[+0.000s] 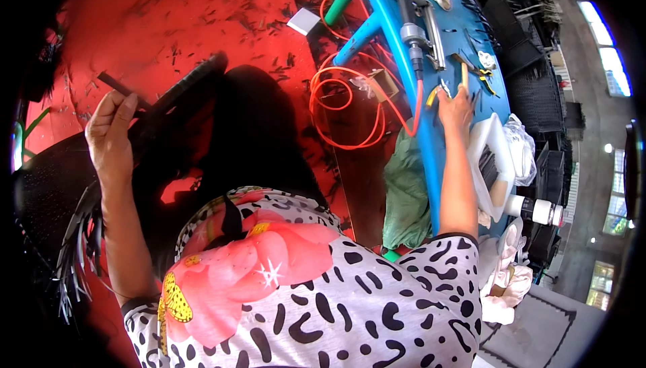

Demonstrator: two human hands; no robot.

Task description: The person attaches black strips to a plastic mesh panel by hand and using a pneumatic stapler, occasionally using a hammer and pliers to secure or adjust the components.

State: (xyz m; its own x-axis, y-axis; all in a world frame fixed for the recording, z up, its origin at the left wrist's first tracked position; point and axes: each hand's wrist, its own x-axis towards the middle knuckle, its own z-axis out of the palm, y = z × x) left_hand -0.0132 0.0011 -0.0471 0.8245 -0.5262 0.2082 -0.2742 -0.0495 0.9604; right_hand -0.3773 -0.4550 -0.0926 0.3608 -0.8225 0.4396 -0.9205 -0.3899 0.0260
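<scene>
On the left, my left hand [111, 125] is raised, its thumb and fingers pinching a flat dark strip [116, 84]. Just past those fingers runs a long black curved piece [188, 82], part of a dark object against my lap. My right hand [455, 109] reaches over the blue bench at the right, its fingers closed at the lower end of the light wooden handle of a hammer [464, 72]. A yellow-handled tool [433, 95] lies beside that hand's thumb; its kind is unclear. Yellow-and-black pliers [486, 82] rest a little farther right.
A pneumatic tool [412, 31] lies on the blue bench [454, 24], its orange hose [350, 142] coiled on the red floor [195, 11]. A white bin [484, 156] and green bag [406, 199] are near my right arm. Loose black strips [81, 233] hang at left.
</scene>
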